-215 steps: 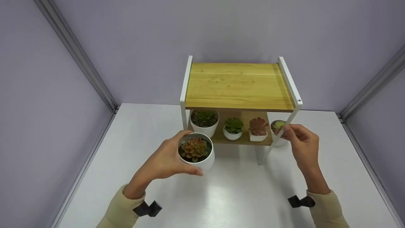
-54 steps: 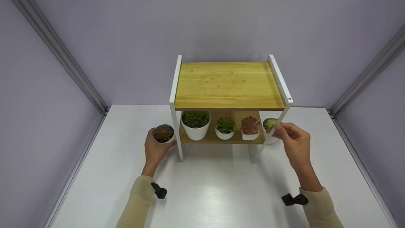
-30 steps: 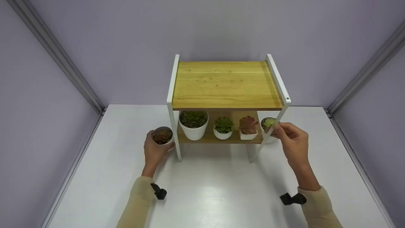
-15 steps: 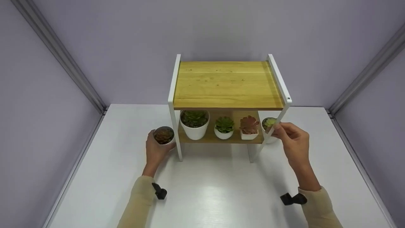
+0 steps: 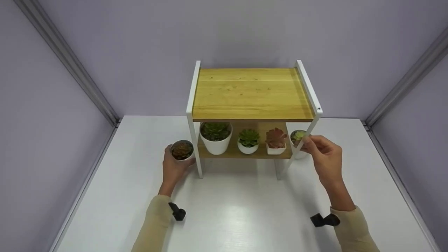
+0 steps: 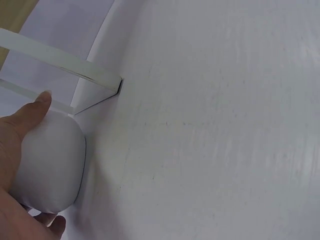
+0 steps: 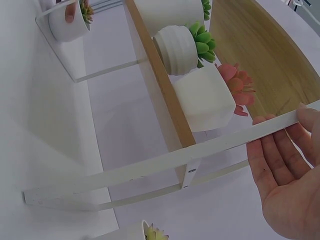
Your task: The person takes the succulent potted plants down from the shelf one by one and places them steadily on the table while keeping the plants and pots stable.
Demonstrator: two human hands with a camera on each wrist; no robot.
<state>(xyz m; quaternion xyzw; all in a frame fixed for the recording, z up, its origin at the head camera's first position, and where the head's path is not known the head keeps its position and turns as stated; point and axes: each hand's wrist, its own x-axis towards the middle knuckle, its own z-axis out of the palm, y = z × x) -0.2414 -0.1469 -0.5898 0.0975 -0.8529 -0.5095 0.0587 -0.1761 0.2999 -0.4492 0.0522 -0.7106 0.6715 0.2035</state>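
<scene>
While the potted brown succulent (image 5: 182,150), standing on the table (image 5: 224,210) left of the shelf (image 5: 252,94), is gripped by the left hand (image 5: 172,169), the shelf's right front post (image 7: 220,143) is pinched by the right hand (image 5: 326,159).

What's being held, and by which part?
The left grip holds the white pot with the brown succulent by its sides; the right grip pinches the shelf rack by its right front leg, above the lower board.

I see a square-potted pink succulent (image 5: 275,138) beside a round-potted green succulent (image 5: 249,138), both pots white. A pale lilac wall (image 5: 245,31) stands behind.
</scene>
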